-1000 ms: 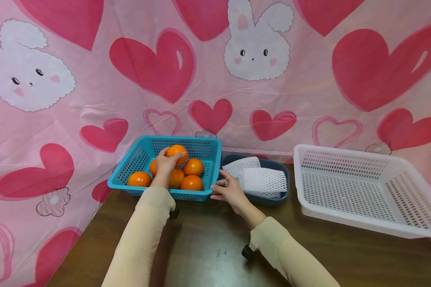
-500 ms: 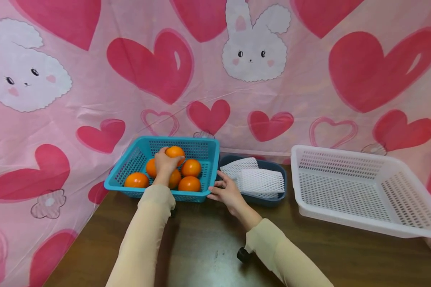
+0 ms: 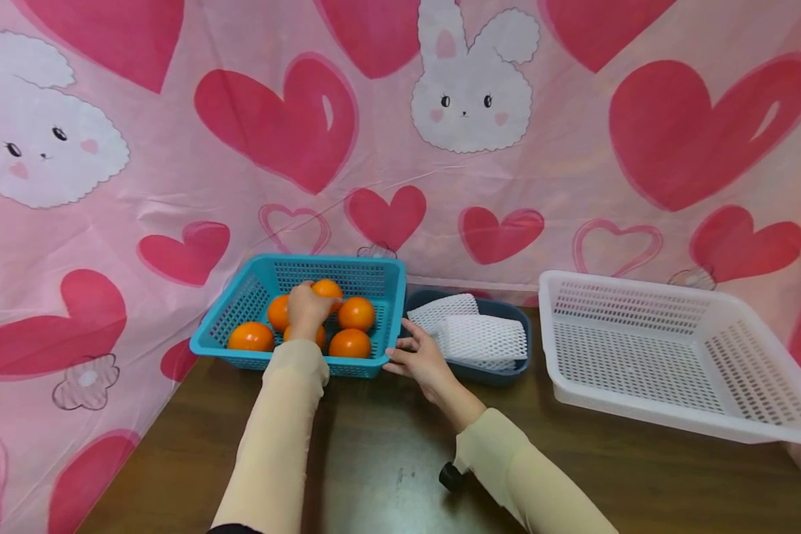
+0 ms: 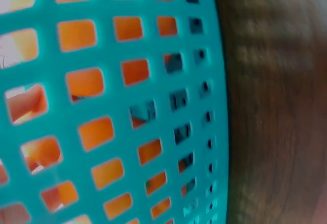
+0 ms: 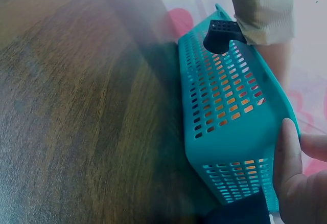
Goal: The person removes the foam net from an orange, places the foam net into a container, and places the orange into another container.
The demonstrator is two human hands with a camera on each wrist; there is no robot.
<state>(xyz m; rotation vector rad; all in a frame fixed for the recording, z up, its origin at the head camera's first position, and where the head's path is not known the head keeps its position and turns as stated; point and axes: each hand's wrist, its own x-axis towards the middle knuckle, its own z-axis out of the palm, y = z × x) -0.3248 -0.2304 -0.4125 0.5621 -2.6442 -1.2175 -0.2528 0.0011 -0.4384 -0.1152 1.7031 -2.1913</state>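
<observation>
In the head view, my left hand (image 3: 307, 310) reaches into the blue perforated basket (image 3: 397, 304) and holds an orange (image 3: 328, 291) at the back. Several other oranges lie around it, one of them (image 3: 251, 337) at the left end. My right hand (image 3: 422, 361) touches the basket's front right corner with fairly straight, spread fingers. The right wrist view shows those fingers (image 5: 288, 150) against the basket's rim. Through the basket wall (image 4: 115, 91) in the left wrist view, orange patches show and my left hand is mostly hidden.
A dark blue tub (image 3: 487, 377) with white foam net sleeves (image 3: 483, 337) stands right of the basket. Farther right is a white perforated basket (image 3: 641, 408). All rest on a brown wooden table (image 3: 387, 460) before a pink heart-patterned cloth (image 3: 387, 163).
My left hand has lowered the orange a little deeper into the basket's back. An orange below the hand has shifted slightly left. The right hand stays at the basket corner.
</observation>
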